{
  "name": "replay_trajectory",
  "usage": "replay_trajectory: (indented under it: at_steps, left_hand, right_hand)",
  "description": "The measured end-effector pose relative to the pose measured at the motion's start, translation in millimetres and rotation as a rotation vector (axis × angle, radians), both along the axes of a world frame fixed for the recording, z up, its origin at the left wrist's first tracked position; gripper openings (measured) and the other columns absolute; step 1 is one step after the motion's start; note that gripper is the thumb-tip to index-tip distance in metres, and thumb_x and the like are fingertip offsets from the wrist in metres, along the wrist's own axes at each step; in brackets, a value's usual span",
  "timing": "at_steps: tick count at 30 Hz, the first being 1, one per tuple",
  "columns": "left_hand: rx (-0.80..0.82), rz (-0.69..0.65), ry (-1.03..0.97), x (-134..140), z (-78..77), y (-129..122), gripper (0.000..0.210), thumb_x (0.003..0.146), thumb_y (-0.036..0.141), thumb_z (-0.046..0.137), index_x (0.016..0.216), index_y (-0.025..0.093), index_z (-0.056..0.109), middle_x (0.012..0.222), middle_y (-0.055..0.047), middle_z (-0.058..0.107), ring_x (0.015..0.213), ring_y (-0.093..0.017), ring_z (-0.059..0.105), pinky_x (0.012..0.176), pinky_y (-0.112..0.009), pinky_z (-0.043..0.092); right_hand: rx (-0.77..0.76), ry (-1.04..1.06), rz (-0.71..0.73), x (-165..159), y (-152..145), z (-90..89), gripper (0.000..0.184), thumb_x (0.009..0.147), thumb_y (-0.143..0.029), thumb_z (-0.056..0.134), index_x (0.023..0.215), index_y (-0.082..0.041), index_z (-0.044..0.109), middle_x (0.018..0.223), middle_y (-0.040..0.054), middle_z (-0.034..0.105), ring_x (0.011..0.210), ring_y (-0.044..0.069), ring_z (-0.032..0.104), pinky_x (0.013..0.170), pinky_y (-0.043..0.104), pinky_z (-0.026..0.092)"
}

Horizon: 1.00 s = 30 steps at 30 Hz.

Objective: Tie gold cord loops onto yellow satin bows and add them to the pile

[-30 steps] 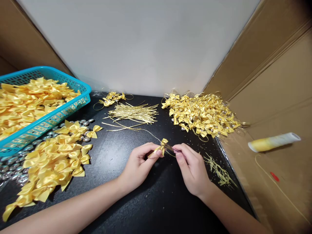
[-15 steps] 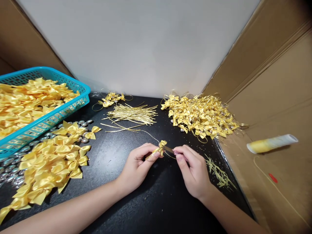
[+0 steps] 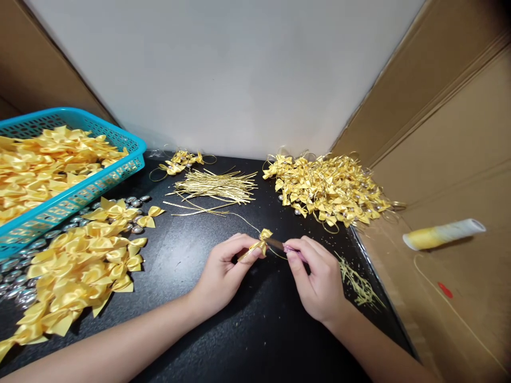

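Observation:
My left hand [image 3: 223, 271] is closed, pinching a small yellow ribbon bow [image 3: 265, 237] between thumb and forefinger. A gold cord [image 3: 244, 219] runs from behind the bow toward the back of the table. My right hand [image 3: 319, 279] is closed around the purple handle of a slim tool [image 3: 275, 244]. Its thin, flat, brownish end reaches to the bow's right side; whether it is a blade or a tweezer tip I cannot tell. The middle of the bow is partly hidden by the fingers and the tool.
Loose bows [image 3: 83, 266] lie at left beside silvery oval beads [image 3: 16, 276] and a blue basket [image 3: 138, 155] of bows. Cut gold cords [image 3: 215, 186] lie behind my hands. Finished-looking looped bows [image 3: 327, 189] and cord scraps [image 3: 359, 282] are at right, near a cardboard tube [image 3: 445, 234].
The whole view has shifted very slightly. Both hands keep their hold, with the tool end still against the bow.

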<state>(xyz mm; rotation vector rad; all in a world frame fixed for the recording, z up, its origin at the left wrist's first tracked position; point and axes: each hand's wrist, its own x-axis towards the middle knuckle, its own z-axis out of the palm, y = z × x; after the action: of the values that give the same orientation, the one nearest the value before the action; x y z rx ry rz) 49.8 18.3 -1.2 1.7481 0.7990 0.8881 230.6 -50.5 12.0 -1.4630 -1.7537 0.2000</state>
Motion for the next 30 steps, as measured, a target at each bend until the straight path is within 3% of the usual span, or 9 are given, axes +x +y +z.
replay_trajectory:
  at_steps: [30]
  left_hand:
    - [0.002, 0.032, 0.12, 0.6, -1.5, 0.7, 0.024, 0.092, 0.031, 0.054, 0.075, 0.017, 0.065, 0.067, 0.0, 0.06, 0.064, -0.013, 0.051, 0.061, -0.023, 0.039]
  right_hand:
    - [-0.067, 0.036, -0.047, -1.7, 3.7, -5.4, 0.017, 0.093, -0.02, 0.046, 0.086, -0.018, 0.061, 0.075, 0.0024, 0.063, 0.07, 0.015, 0.059, 0.065, 0.026, 0.044]
